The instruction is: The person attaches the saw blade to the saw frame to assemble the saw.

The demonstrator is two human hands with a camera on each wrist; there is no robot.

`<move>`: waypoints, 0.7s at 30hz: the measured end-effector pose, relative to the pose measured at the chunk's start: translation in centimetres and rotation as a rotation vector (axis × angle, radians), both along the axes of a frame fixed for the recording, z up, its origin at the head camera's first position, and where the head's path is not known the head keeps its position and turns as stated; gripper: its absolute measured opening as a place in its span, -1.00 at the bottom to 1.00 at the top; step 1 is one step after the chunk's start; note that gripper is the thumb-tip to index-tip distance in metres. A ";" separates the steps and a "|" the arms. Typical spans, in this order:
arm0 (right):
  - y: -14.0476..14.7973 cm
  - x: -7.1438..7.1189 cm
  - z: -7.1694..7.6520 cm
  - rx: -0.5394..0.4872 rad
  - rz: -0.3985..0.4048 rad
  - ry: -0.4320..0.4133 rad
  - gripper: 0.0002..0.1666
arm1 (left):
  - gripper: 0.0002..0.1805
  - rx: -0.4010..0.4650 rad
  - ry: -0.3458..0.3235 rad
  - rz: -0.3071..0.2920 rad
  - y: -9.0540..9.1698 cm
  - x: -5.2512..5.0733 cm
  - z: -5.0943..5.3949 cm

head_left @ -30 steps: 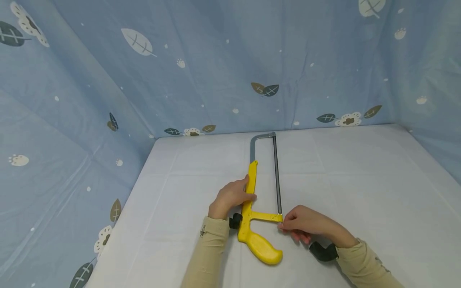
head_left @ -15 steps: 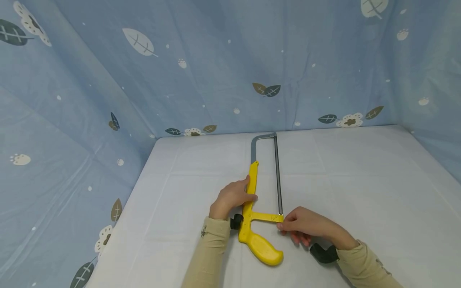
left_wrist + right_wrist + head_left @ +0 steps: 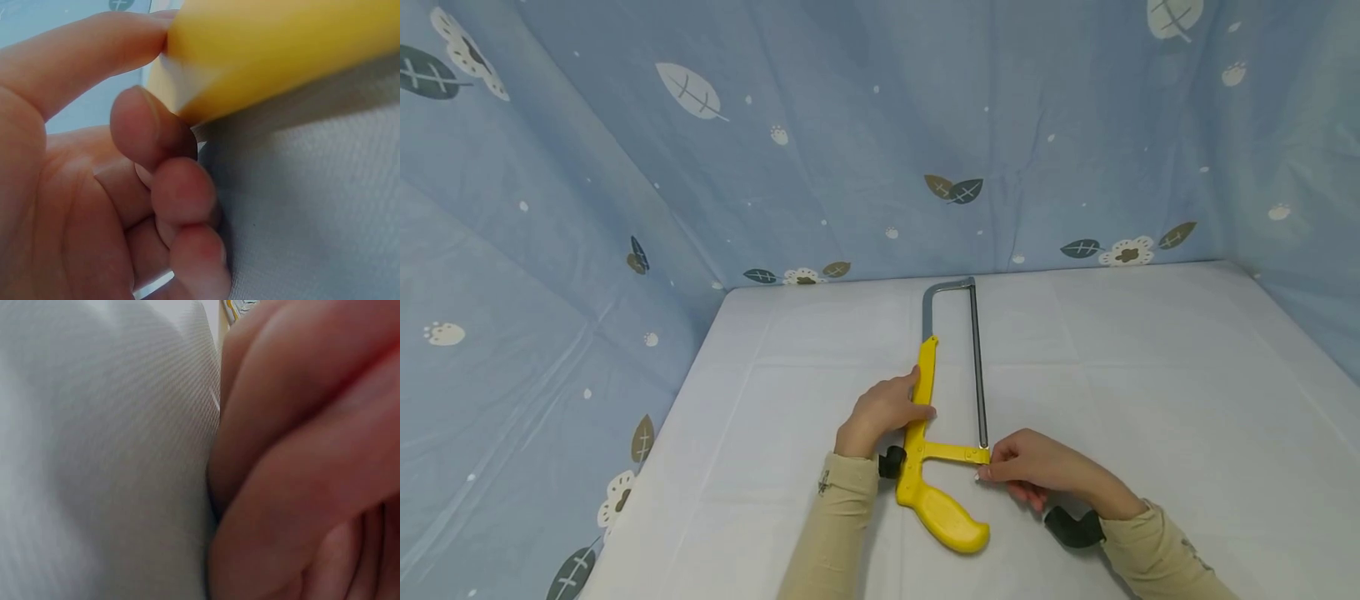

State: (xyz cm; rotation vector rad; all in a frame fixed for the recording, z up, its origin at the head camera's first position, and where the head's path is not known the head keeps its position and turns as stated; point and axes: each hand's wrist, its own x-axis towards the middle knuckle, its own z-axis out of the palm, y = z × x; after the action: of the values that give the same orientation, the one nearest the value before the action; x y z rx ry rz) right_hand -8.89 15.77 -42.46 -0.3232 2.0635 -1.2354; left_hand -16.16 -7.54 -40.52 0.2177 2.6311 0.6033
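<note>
A hacksaw with a yellow handle and frame [image 3: 951, 521] lies flat on a white-covered table, its grey front bow pointing away. Its dark, narrow blade [image 3: 977, 367] runs along the right side. My left hand [image 3: 883, 410] holds the yellow frame bar, thumb on the inner side and fingers over the outer side. In the left wrist view the fingertips [image 3: 184, 190] lie against the yellow bar. At the near end of the blade, my right hand [image 3: 1037, 462] pinches the end of the short yellow arm with thumb and curled fingers. Whatever small part sits between those fingertips is hidden.
The white tabletop [image 3: 1150, 367] spreads out on both sides of the saw. Blue printed cloth [image 3: 850, 150] hangs behind and at the sides. Black wrist mounts [image 3: 1075, 527] sit close to the table by each sleeve.
The right thumb and fingertips have shifted slightly at the end of the yellow arm. The left hand and the hacksaw stay in place.
</note>
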 end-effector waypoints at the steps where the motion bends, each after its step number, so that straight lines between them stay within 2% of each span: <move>1: 0.0 0.0 0.0 -0.004 -0.001 0.001 -0.54 | -0.17 0.002 -0.001 0.001 0.0 0.0 0.0; 21: 0.1 -0.1 -0.3 -0.010 -0.009 0.003 -0.51 | -0.16 0.016 0.000 -0.001 -0.1 -0.2 -0.3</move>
State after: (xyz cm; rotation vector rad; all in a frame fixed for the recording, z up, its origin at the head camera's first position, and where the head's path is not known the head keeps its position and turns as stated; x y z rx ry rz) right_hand -9.02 15.88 -42.71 -0.3215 2.0637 -1.2519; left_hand -16.34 -7.68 -40.81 0.2237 2.6270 0.6242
